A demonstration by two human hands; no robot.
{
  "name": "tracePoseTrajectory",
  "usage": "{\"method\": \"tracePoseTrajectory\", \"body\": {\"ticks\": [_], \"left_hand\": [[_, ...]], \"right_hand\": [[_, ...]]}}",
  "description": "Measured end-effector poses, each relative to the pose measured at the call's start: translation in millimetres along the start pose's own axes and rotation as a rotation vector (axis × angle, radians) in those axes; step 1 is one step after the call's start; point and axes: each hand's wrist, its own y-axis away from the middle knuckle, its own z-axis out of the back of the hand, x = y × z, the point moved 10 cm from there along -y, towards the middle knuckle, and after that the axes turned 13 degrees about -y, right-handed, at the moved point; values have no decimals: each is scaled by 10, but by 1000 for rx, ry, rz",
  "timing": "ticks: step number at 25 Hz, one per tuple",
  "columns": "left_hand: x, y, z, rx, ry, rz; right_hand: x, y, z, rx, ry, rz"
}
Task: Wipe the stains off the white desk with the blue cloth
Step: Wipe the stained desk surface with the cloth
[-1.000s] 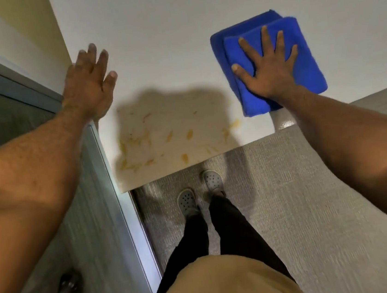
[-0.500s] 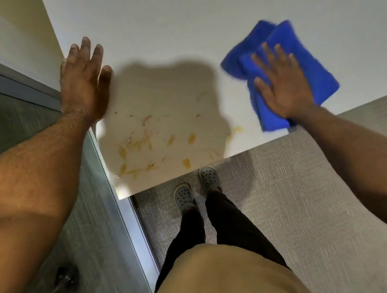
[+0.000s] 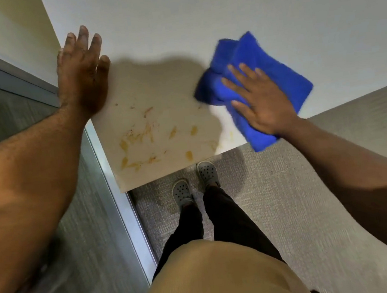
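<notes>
The white desk [image 3: 220,10] fills the upper part of the head view. Yellow-orange stains [image 3: 143,140] are smeared near its front left corner, in my shadow. A folded blue cloth [image 3: 273,69] lies on the desk just right of the stains, with one corner hanging over the front edge. My right hand [image 3: 259,100] presses flat on the cloth, fingers spread and pointing left toward the stains. My left hand [image 3: 80,74] rests flat on the desk's left edge, holding nothing.
A glass partition with a metal frame [image 3: 109,180] runs along the desk's left side. Grey carpet [image 3: 301,194] lies below the desk's front edge, where my feet in grey clogs [image 3: 194,182] stand.
My right hand has slid the blue cloth left and toward the front edge, closer to the stains, and the cloth has bunched up. My left hand stays braced on the desk's left edge.
</notes>
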Motion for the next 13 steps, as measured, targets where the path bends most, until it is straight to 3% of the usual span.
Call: {"method": "tracePoseTrajectory", "body": {"ticks": [4,6,9,13], "left_hand": [[-72,33,56,-43,-12,-23],[-78,28,62,-37,-24,-31],[-61,25,45,-37,-53,-36],[-99,1,76,-9,-73,-32]], "right_hand": [[-868,150,363,-170,-43,-422],[-864,-104,421,-227,-11,-545],[-322,-499,241,-197,-12,-448],[479,-152,-216,-25,19,-117]]}}
